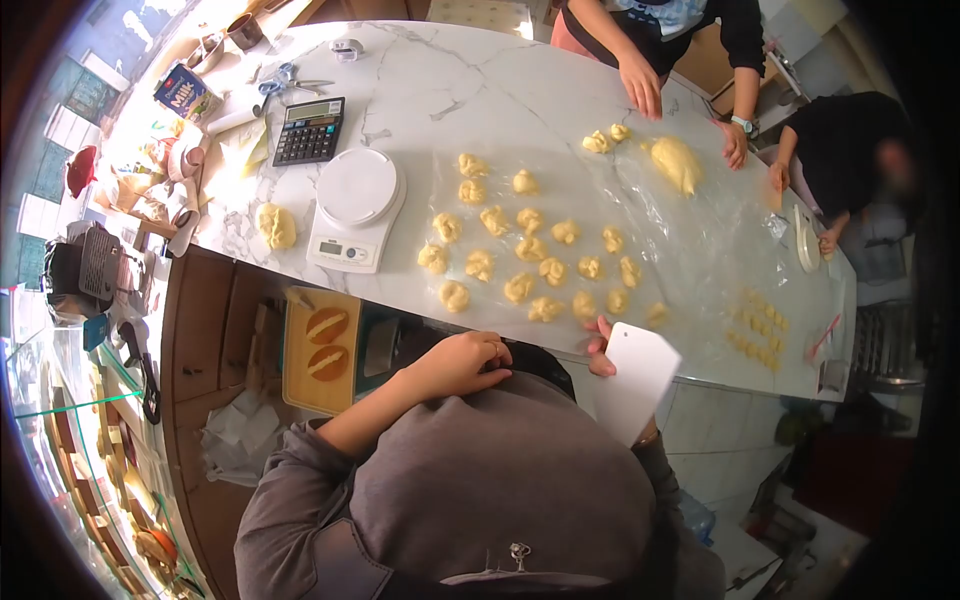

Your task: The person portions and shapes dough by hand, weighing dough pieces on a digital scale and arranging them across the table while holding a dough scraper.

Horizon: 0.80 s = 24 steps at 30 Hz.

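Note:
My right hand (602, 352) grips a white flat dough scraper (636, 378) by its edge, just off the near table edge. My left hand (465, 362) rests against my front with loosely curled fingers; nothing shows in it. Several small dough pieces (530, 248) lie spread on a plastic sheet beyond my hands. A larger dough lump (676, 165) sits near the far edge, close to another person's hands (640, 88). To the left are a white kitchen scale (358, 205) and a separate dough piece (275, 226).
A calculator (309, 131), scissors (290, 82) and a milk carton (187, 94) lie on the left side. Small dough bits (758, 328) sit at the right. Below the table, a wooden board (297, 385) holds bread. A second person (845, 150) stands at the right end.

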Tool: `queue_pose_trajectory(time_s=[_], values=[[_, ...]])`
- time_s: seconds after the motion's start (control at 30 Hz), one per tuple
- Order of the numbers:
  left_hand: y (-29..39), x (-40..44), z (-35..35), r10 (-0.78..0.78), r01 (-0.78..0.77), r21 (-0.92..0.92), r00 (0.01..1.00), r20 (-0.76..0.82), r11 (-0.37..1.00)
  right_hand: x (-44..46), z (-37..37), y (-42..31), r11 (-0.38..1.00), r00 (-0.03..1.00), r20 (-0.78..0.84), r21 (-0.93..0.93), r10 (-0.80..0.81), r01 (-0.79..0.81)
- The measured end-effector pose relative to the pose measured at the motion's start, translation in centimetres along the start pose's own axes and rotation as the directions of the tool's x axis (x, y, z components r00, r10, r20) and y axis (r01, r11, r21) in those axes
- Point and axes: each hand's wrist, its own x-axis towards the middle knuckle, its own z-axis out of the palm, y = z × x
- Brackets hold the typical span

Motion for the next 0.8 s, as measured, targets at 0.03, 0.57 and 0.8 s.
queue_pose_trajectory(time_s=[0.03,0.57,0.8], values=[[0.1,0.0,0.4,-0.016,0.017,-0.037,1.000,0.014,0.999,-0.3,-0.5,-0.3,0.996,0.998,0.057,0.092,0.004,-0.010],[-7.0,13.6,-2.0,0.310,0.047,0.599,0.822,-0.477,0.799,3.6,1.4,-10.2,0.896,0.672,0.736,0.350,-0.084,-0.272],[-5.9,14.5,-5.1,0.264,-0.089,0.443,0.899,-0.350,0.892,3.7,0.2,-10.3,0.921,0.654,0.752,0.308,-0.083,-0.237]])
